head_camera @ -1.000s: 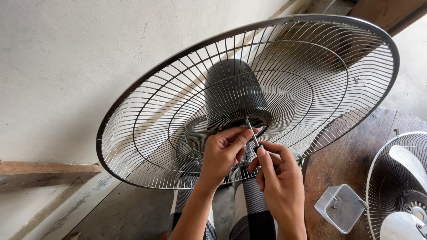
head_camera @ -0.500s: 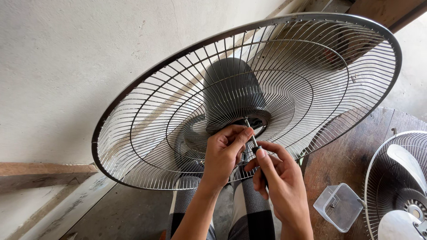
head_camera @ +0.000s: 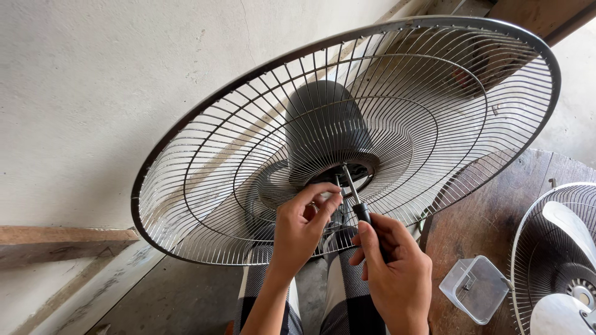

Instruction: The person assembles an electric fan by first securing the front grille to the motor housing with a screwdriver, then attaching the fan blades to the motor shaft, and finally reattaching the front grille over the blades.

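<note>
The wire fan guard point(head_camera: 205, 186) tilts up off the lap, the grey motor housing point(head_camera: 323, 133) dim behind its wires. The left hand point(head_camera: 301, 229) pinches at the hub; what it grips is hidden. The right hand point(head_camera: 394, 267) is closed round a screwdriver point(head_camera: 355, 195), handle mostly covered, tip at the hub. Another fan point(head_camera: 559, 260) is cut off at the bench's right edge.

A clear plastic box point(head_camera: 474, 289) sits right of the fan guard point(head_camera: 248, 186), beside a second fan point(head_camera: 559, 267).

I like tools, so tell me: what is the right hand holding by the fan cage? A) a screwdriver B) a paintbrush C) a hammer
A: the right hand grips a black-handled screwdriver, its thin metal shaft poking through the wire fan cage toward the hub.
</note>
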